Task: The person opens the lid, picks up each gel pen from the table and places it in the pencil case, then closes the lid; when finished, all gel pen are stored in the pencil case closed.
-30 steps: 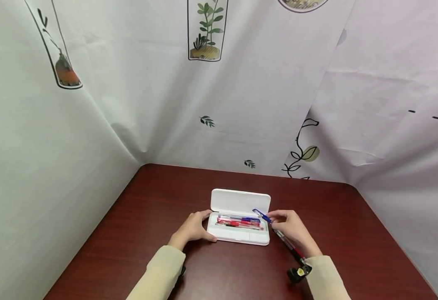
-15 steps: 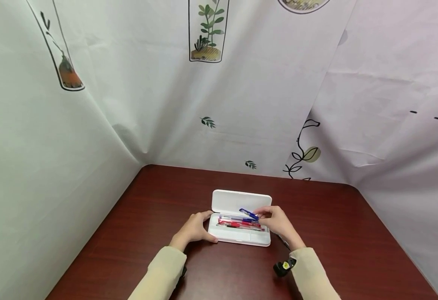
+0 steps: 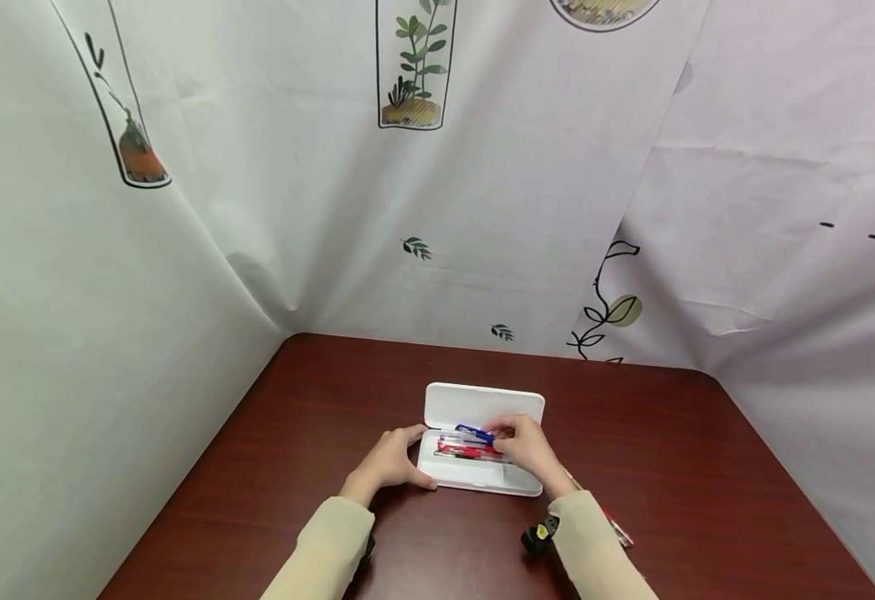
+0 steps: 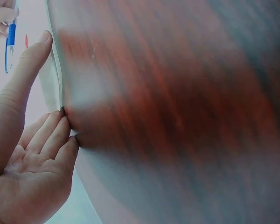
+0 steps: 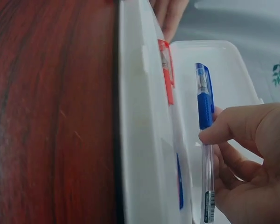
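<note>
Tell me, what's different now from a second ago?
The right hand, pinching the blue pen, has moved left, bringing the pen from the right end of the white case to over its middle. It hasn't let go. The left hand stays at the case's left end, and the lid remains open.

Curtained-off tabletop setting, white plant-printed sheets (image 3: 527, 208), dark reddish-brown table (image 3: 355, 379)
</note>
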Motion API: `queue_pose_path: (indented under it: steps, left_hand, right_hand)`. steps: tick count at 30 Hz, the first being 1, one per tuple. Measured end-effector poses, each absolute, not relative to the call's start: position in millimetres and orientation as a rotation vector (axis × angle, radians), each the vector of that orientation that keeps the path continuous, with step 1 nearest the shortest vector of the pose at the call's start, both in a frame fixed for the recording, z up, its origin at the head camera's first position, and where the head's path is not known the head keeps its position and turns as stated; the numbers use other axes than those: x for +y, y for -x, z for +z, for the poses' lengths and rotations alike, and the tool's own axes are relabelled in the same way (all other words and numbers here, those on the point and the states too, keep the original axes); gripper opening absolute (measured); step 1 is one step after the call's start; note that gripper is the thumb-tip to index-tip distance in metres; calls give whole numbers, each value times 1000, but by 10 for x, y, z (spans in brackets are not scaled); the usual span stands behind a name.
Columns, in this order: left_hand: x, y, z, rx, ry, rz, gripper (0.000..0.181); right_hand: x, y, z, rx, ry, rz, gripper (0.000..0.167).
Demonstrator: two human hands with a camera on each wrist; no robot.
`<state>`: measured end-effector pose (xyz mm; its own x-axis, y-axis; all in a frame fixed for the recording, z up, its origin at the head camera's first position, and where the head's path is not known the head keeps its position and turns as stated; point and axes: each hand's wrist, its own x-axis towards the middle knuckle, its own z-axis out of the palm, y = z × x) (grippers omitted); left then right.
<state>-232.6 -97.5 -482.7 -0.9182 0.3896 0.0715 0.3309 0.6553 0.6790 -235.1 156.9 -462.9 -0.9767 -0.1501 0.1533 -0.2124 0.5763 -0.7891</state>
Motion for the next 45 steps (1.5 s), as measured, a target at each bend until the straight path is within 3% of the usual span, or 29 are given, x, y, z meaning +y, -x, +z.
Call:
queue_pose_path:
  steps: [17, 45]
  left_hand:
    - [-952, 2315, -4776, 2806, -591, 1118, 84]
    - [-948, 2335, -4806, 2766, -586, 1123, 92]
  right_hand:
    - [1450, 2340, -4627, -2723, -353, 1166, 25]
    - [2087, 2155, -4423, -2792, -53, 1194, 21]
